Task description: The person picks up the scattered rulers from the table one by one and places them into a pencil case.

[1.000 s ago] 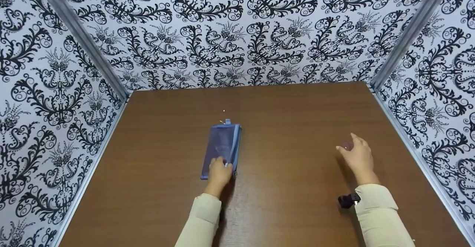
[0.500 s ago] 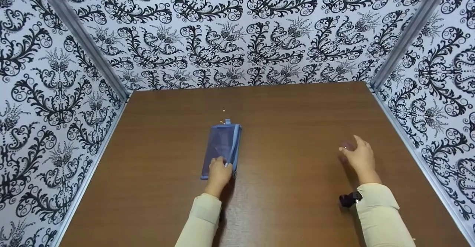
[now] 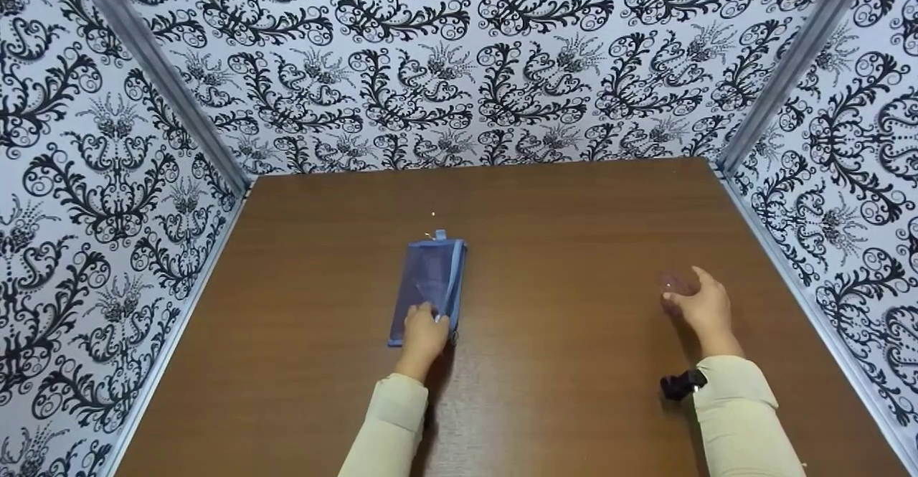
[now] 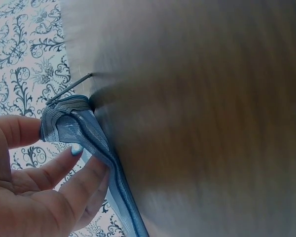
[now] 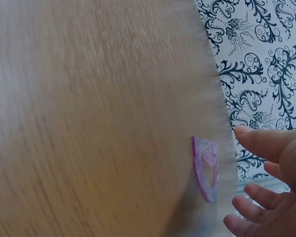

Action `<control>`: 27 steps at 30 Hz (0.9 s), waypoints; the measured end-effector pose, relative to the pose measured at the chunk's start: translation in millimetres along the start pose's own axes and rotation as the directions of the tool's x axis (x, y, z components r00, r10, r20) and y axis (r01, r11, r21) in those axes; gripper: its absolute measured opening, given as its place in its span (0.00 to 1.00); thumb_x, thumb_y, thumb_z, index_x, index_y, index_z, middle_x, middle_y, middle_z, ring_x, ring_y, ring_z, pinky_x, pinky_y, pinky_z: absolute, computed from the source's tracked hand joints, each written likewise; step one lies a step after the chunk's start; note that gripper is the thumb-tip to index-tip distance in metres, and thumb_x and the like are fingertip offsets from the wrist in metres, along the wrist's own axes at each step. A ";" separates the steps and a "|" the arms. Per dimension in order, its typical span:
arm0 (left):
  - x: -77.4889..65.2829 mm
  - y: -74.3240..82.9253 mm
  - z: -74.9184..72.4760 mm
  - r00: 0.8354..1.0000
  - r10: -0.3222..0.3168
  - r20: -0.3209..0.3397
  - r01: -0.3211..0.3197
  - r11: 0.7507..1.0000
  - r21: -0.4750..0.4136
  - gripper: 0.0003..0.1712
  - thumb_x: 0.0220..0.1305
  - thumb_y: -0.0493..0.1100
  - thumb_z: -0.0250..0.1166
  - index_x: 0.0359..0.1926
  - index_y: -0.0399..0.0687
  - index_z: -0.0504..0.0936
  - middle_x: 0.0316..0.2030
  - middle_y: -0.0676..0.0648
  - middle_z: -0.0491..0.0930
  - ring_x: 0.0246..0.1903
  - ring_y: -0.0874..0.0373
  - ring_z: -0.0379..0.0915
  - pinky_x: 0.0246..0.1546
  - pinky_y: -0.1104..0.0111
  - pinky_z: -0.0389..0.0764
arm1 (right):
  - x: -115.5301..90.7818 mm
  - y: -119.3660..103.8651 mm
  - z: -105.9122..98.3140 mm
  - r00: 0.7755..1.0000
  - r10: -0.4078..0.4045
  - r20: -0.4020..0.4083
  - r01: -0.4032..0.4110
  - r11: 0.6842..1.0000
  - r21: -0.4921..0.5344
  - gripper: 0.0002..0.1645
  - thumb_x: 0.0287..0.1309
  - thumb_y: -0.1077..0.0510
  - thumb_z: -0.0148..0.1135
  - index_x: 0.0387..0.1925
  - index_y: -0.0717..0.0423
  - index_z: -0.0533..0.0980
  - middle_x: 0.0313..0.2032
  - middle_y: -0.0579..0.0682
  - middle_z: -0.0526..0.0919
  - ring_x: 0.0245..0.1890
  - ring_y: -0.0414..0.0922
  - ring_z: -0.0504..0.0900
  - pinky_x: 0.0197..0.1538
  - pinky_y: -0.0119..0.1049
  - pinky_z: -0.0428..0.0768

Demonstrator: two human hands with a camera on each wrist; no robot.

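Note:
My left hand (image 3: pixel 424 333) pinches the near end of a blue zip pouch (image 3: pixel 423 276) with a see-through mesh face, which lies on the table. In the left wrist view, the thumb meets the edge of the pouch (image 4: pixel 119 180) by its zip, and the other fingers are partly behind it. To the right, a small see-through purple piece (image 3: pixel 673 283) is just ahead of my right hand (image 3: pixel 706 312). The right wrist view shows this purple piece (image 5: pixel 205 170) as roughly triangular with a cut-out; the spread fingers and thumb are apart from it.
The brown wooden table (image 3: pixel 559 247) has patterned black-and-white walls (image 3: pixel 459 68) on its back and sides. Grey metal strips (image 3: pixel 803 269) edge the table. A black device (image 3: pixel 681 385) sits at the right wrist.
My right hand has drawn back slightly toward the right and near side, uncovering more of the purple piece, with its fingers wider apart. The left hand and the pouch have not moved.

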State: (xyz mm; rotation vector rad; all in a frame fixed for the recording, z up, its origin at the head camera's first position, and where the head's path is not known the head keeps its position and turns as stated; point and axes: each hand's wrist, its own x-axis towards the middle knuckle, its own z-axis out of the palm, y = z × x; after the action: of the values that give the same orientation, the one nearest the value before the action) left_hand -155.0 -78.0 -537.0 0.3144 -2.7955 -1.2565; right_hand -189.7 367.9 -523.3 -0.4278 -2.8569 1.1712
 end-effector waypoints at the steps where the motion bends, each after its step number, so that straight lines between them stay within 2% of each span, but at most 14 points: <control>1: 0.0 0.1 -0.1 1.000 -0.001 0.002 0.001 1.000 -0.003 0.16 0.56 0.37 0.61 0.43 0.29 0.78 0.42 0.33 0.74 0.47 0.37 0.70 0.52 0.49 0.72 | 0.2 0.9 0.1 1.000 0.006 0.004 -0.006 1.000 0.014 0.46 0.56 0.61 0.65 0.69 0.73 0.52 0.66 0.76 0.55 0.67 0.72 0.53 0.67 0.62 0.53; 7: -0.2 0.3 -0.3 1.000 -0.002 0.011 0.002 1.000 -0.008 0.16 0.57 0.38 0.61 0.44 0.29 0.78 0.42 0.34 0.73 0.47 0.38 0.69 0.52 0.50 0.72 | 1.1 4.9 1.0 0.999 0.030 0.024 -0.032 0.996 0.085 0.47 0.55 0.62 0.65 0.69 0.73 0.51 0.66 0.76 0.56 0.66 0.71 0.55 0.67 0.60 0.56; 11: 0.7 -0.6 0.8 1.000 -0.005 0.005 0.005 1.000 -0.004 0.16 0.57 0.37 0.61 0.44 0.29 0.78 0.42 0.34 0.73 0.48 0.38 0.69 0.52 0.50 0.72 | 2.2 8.6 1.9 0.999 0.037 0.029 -0.039 0.995 0.092 0.48 0.56 0.62 0.65 0.70 0.74 0.50 0.64 0.78 0.58 0.65 0.71 0.59 0.66 0.59 0.58; 21: 2.2 -2.3 2.7 1.000 0.002 0.013 -0.002 1.000 0.001 0.16 0.57 0.38 0.61 0.44 0.30 0.78 0.41 0.35 0.73 0.47 0.38 0.70 0.52 0.51 0.72 | 3.4 15.2 3.1 0.997 0.067 0.049 -0.073 0.989 0.132 0.49 0.58 0.62 0.64 0.71 0.71 0.47 0.64 0.78 0.58 0.64 0.70 0.60 0.65 0.60 0.60; 27: 2.5 -2.9 1.7 1.000 0.003 0.019 -0.003 1.000 -0.002 0.17 0.58 0.37 0.60 0.45 0.27 0.77 0.42 0.33 0.73 0.48 0.36 0.70 0.52 0.49 0.72 | 7.2 18.1 5.9 0.995 0.077 0.055 -0.083 0.990 0.113 0.50 0.58 0.60 0.65 0.71 0.72 0.47 0.66 0.77 0.56 0.66 0.70 0.58 0.66 0.59 0.59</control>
State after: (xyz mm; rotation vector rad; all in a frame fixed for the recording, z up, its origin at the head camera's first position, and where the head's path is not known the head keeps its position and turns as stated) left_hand -157.1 -79.1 -540.4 0.2989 -2.8096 -1.2683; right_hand -192.9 378.1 -540.6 -0.5190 -2.8200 1.3711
